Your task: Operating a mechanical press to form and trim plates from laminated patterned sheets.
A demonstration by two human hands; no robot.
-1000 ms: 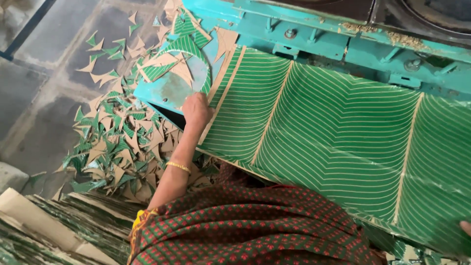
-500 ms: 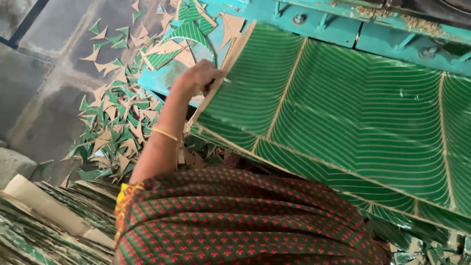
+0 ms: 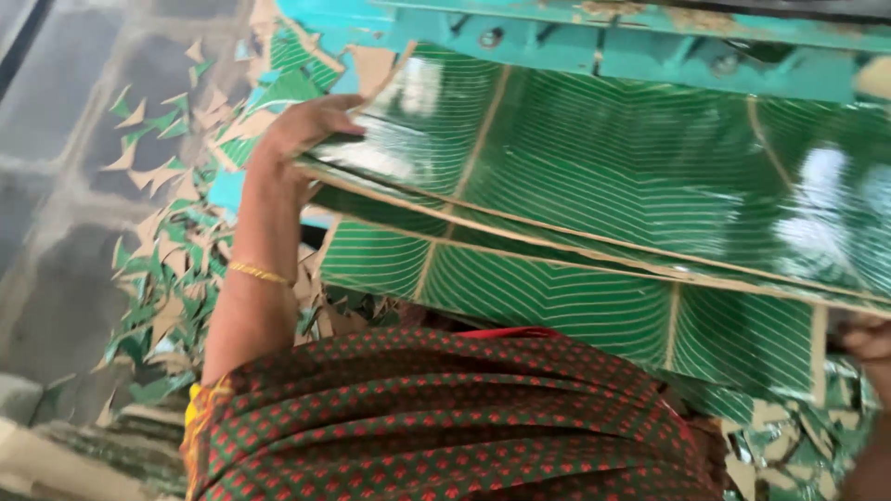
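A wide green glossy sheet with a pale leaf-vein pattern [image 3: 594,167] is lifted and tilted in front of me. My left hand [image 3: 302,130] grips its left edge, arm raised, a gold bangle on the wrist. My right hand [image 3: 868,348] shows only partly at the right edge, by the sheet's lower right corner; I cannot tell whether it grips. Another patterned green sheet [image 3: 520,288] lies just beneath the lifted one.
A teal metal machine frame [image 3: 575,37] runs along the top. Several green and brown triangular offcuts [image 3: 158,278] litter the grey floor at left. More stacked sheets [image 3: 83,445] lie at bottom left. My red-dotted green clothing fills the bottom.
My left hand has raised the sheet's left edge, so the top sheet now stands clear of the one below. The view has shifted closer and lower.
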